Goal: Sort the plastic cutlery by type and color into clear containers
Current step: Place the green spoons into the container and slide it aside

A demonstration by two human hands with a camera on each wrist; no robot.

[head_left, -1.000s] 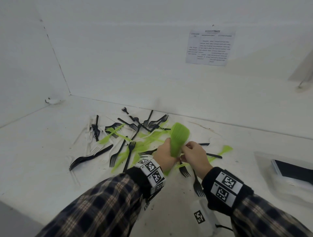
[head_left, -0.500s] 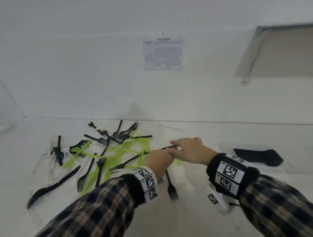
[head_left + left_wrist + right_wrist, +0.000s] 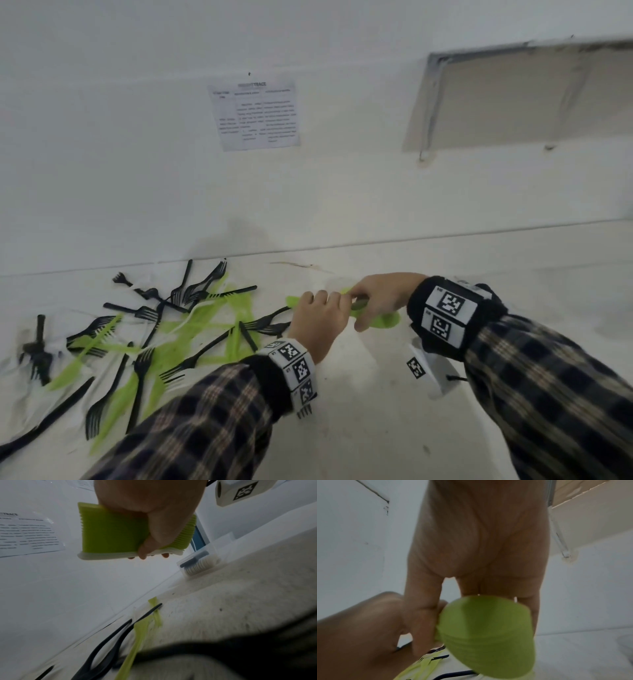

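The stack of green spoons point(image 3: 111, 534) is ribbed, faintly translucent plastic, the black forks point(image 3: 140, 370) smooth plastic with a slight sheen, the bench point(image 3: 376, 428) matt, speckled and rough, the sleeves point(image 3: 191, 431) soft checked cloth, the wall sheet point(image 3: 255, 114) printed paper.

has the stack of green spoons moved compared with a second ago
Yes. The stack of green spoons, held in both the left hand and right hand, went from standing upright to lying level, and now sits further right of the pile of forks.

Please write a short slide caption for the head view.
Both hands grip a stack of green spoons beside scattered black and green cutlery.
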